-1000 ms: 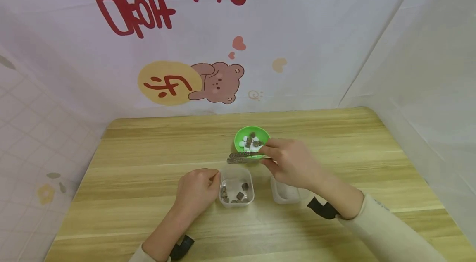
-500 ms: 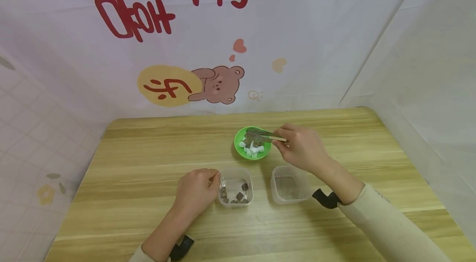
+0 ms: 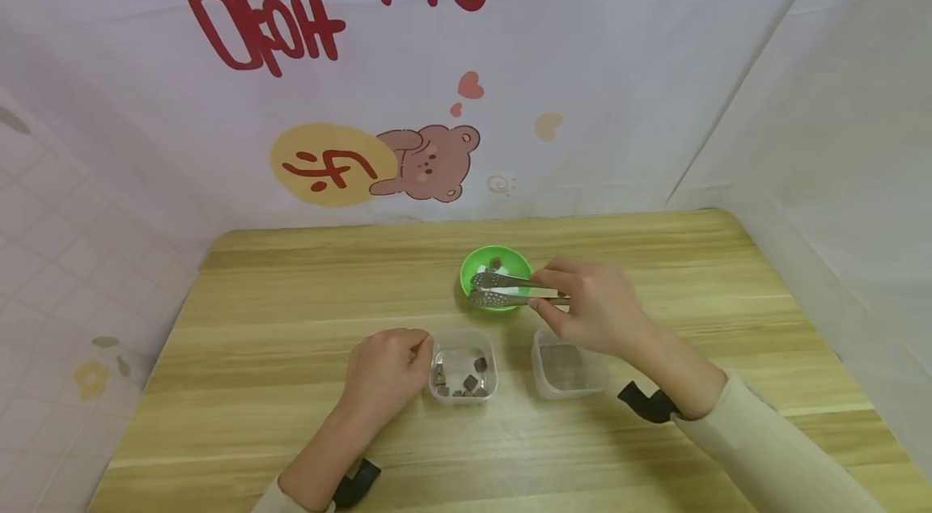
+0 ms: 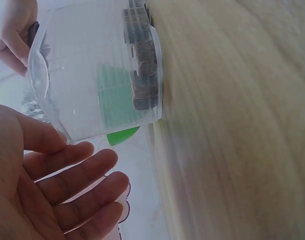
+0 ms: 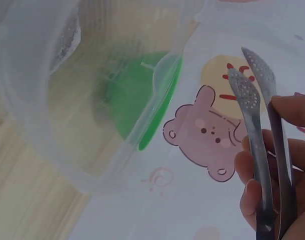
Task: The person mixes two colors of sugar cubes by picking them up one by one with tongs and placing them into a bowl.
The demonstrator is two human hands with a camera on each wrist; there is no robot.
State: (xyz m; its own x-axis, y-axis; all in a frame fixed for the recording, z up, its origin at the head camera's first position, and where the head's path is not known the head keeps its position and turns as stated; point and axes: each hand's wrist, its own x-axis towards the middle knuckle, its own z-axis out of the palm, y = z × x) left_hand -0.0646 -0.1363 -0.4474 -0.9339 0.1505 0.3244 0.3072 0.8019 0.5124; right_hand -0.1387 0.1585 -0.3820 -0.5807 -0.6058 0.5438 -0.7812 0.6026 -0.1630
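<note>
My right hand [image 3: 597,307] grips metal tongs [image 3: 497,300] over a green bowl [image 3: 468,264] holding white cubes and some brown ones. In the right wrist view the perforated tips of the tongs [image 5: 255,120] stand slightly apart with nothing between them. With thumb and index finger, my left hand [image 3: 386,371] pinches the rim of a clear plastic container [image 3: 463,401]; its other fingers are spread loosely in the left wrist view. Several brown cubes [image 3: 470,382] lie on that container's floor.
A second clear plastic container [image 3: 566,395] stands to the right, just below my right hand. The wooden table [image 3: 306,278] ends at a white wall cloth [image 3: 604,44] printed with a bear. White cloth also hangs at both sides.
The tongs dipped into the far part of the green bowl, then came back nearer, still over it, their tips apart. My left hand and its container stayed in place.
</note>
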